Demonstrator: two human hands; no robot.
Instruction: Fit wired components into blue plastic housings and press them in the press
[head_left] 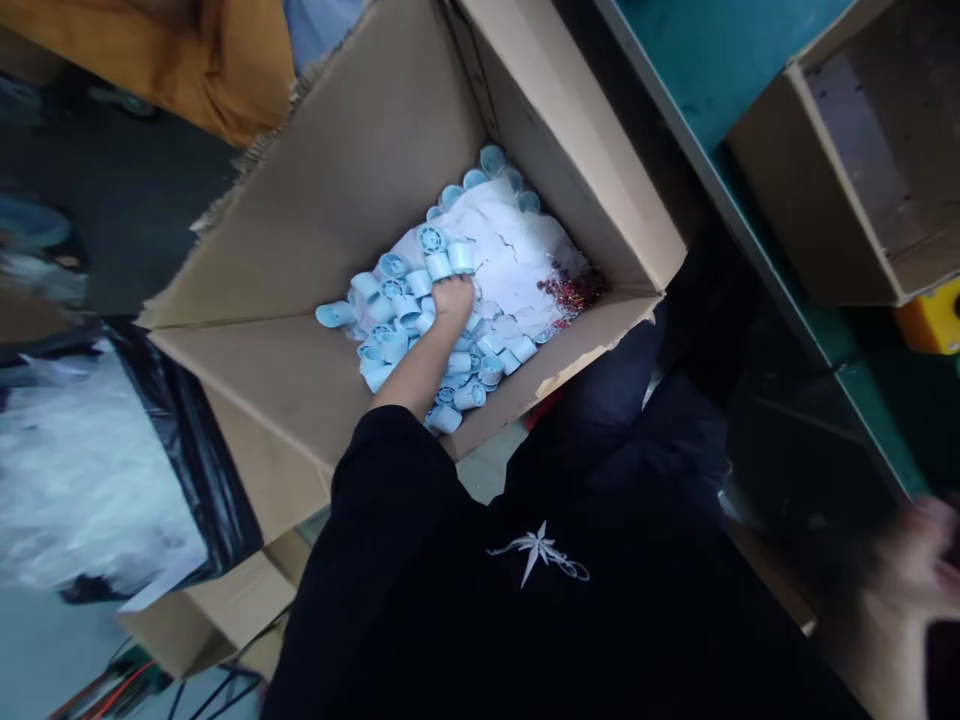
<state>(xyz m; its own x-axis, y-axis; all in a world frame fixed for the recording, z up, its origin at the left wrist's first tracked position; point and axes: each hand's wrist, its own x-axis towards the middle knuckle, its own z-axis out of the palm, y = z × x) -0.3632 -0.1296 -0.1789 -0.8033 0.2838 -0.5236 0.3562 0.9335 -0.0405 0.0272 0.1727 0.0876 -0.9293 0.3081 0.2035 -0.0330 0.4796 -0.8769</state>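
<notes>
My left hand (454, 297) reaches down into a deep cardboard box (315, 200), its fingers curled among many light blue plastic cups (470, 396). Cups touch it on several sides, and whatever lies under the fingers is hidden. A white sheet (517, 250) with creases or cracks spreads beside the cups. Red tinsel-like bits (574, 290) lie at the box's right inner corner. At the right edge of the view, my right hand (926, 560) is smeared by motion beside the green bench, and its grip cannot be made out.
A green bench (795, 270) runs along the right, bearing an open cardboard box (810, 190) and a yellow object (934, 318). At left stands a black-lined container of clear plastic (82, 470). Below it are a smaller carton (240, 600) and cables. Orange cloth (247, 60) hangs beyond the box.
</notes>
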